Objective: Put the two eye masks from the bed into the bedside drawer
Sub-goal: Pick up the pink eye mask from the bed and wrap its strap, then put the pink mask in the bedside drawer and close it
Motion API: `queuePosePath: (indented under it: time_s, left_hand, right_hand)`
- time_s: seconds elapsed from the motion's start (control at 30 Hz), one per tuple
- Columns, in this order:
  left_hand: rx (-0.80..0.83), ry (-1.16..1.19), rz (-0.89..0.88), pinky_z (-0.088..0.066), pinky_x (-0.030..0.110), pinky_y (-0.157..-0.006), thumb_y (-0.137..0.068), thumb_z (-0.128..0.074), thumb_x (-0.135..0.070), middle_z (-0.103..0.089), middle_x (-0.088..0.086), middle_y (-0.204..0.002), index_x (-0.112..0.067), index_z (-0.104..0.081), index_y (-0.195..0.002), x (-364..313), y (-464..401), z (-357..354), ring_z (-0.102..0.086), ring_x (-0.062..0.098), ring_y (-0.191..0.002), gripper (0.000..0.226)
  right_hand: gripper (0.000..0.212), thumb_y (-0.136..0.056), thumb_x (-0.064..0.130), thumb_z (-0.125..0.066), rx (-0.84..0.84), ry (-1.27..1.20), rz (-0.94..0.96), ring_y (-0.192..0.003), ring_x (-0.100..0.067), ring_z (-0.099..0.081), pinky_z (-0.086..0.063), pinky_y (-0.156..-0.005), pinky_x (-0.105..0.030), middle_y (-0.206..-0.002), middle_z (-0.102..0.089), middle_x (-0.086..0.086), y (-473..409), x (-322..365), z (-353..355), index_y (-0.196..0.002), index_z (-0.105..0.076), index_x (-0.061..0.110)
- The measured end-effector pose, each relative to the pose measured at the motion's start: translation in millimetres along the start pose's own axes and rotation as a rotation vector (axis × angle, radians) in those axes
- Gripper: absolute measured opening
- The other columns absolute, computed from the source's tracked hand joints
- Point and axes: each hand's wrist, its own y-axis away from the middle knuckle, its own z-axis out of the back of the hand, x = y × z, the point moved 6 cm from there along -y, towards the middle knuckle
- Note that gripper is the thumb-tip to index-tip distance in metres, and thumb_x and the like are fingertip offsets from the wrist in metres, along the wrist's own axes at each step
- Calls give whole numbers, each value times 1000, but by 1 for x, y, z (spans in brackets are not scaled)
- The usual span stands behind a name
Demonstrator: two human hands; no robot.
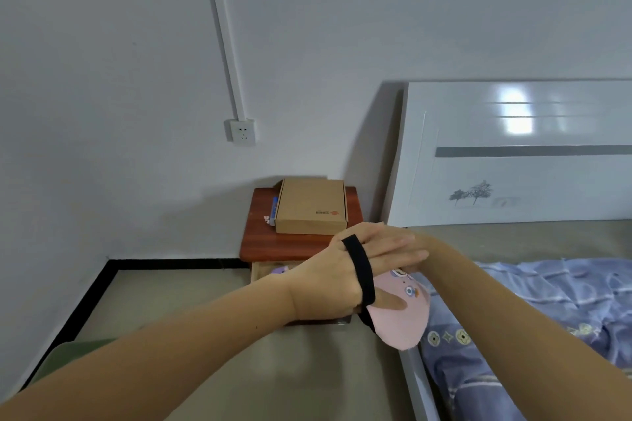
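A pink eye mask point(402, 316) with a cartoon print hangs in my left hand point(325, 282). Its black strap point(360, 270) is looped over the back of that hand, and my thumb presses on the pink fabric. My right hand point(383, 232) reaches in from the bed side and lies mostly hidden behind my left fingers, so I cannot see its grip. Both hands hover in front of the red-brown bedside table point(273, 246). Its top drawer point(261, 272) stands open, and a small purple item point(278, 270) lies inside.
A cardboard box point(311, 207) and a blue pen point(273, 210) lie on the bedside table. The bed with its white headboard point(513, 154), white side rail point(419, 383) and blue quilt point(547, 301) is on the right. A wall socket point(242, 133) is above, and a green seat corner point(68, 357) is lower left.
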Motion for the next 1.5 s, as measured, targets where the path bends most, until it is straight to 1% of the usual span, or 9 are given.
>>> queuePosePath:
  time_s: [0.13, 0.17, 0.27, 0.57, 0.67, 0.83, 0.9, 1.17, 1.5]
  left_hand:
    - [2, -53, -9, -38, 42, -111, -84, -65, -11, -56, 16, -134, -16, -66, -116, 11, 10, 2, -44, 30, -132, 32]
    - [0, 7, 87, -40, 39, -110, -85, -64, -14, -55, 15, -135, -15, -65, -118, 21, 15, 4, -43, 27, -132, 33]
    - [-70, 146, 357, -41, 44, -109, -88, -50, -7, -55, 14, -135, -8, -57, -125, 51, 32, 11, -44, 23, -131, 38]
    - [-128, 45, 376, -36, 45, -107, -86, -52, 1, -52, 25, -135, -10, -69, -110, 66, 45, -2, -43, 33, -128, 32]
    - [-143, 199, 512, -36, 38, -111, -89, -45, 4, -45, 18, -142, -11, -59, -124, 80, 47, -14, -40, 29, -134, 41]
    - [-392, 1247, 1316, -50, 47, -98, -100, -37, -23, -63, 10, -124, -17, -50, -131, 109, 75, -66, -62, 28, -113, 34]
    - [-307, 1453, 1404, -59, 42, -82, -98, -42, -35, -71, 10, -109, -18, -53, -123, 101, 82, -93, -71, 27, -96, 33]
    - [-219, 1363, 1761, -51, 17, -39, -96, -48, -9, -62, 11, -75, -8, -52, -100, 107, 144, -198, -62, 7, -39, 6]
    - [20, 1142, 2029, -41, 17, -34, -91, -48, -4, -54, 10, -63, -8, -54, -82, 249, 212, -329, -50, 18, -42, 11]
  right_hand:
    - [19, -89, 4, -51, 667, -145, -77, -97, -28, -61, -50, -85, -41, -104, -62, -25, -2, -1, 6, -100, -64, 13]
    - [22, -90, 8, -49, 644, -182, 112, -83, -23, -62, -52, -73, -31, -91, -65, -16, -16, 10, 27, -86, -69, 18]
    - [36, -92, 11, -46, 511, -240, 26, -62, -13, -64, -49, -49, -18, -74, -67, -4, -32, -9, 42, -72, -72, 25]
    - [39, -84, 23, -61, 969, -638, -160, -94, -23, -69, -59, -73, -32, -108, -71, -12, -22, -23, 39, -121, -61, 12]
    - [23, -86, 23, -61, 886, -401, -166, -89, -20, -71, -58, -67, -26, -99, -74, -10, -31, -31, 33, -104, -68, 10]
    - [9, -90, 12, -57, 559, -270, -170, -88, -17, -70, -59, -71, -29, -90, -74, -5, -59, -54, 21, -92, -66, 12]
    - [9, -91, 12, -55, 499, -269, -213, -87, -19, -67, -56, -77, -35, -92, -70, -8, -66, -75, 14, -91, -64, 10]
    - [24, -89, 23, -58, 552, 83, -463, -59, -13, -50, -38, -44, -17, -81, -60, -11, -71, -199, -41, -94, -64, 0]
    - [20, -88, 16, -59, 470, 253, -679, -46, -14, -46, -39, -48, -23, -60, -57, -7, -171, -299, -138, -84, -65, -2]
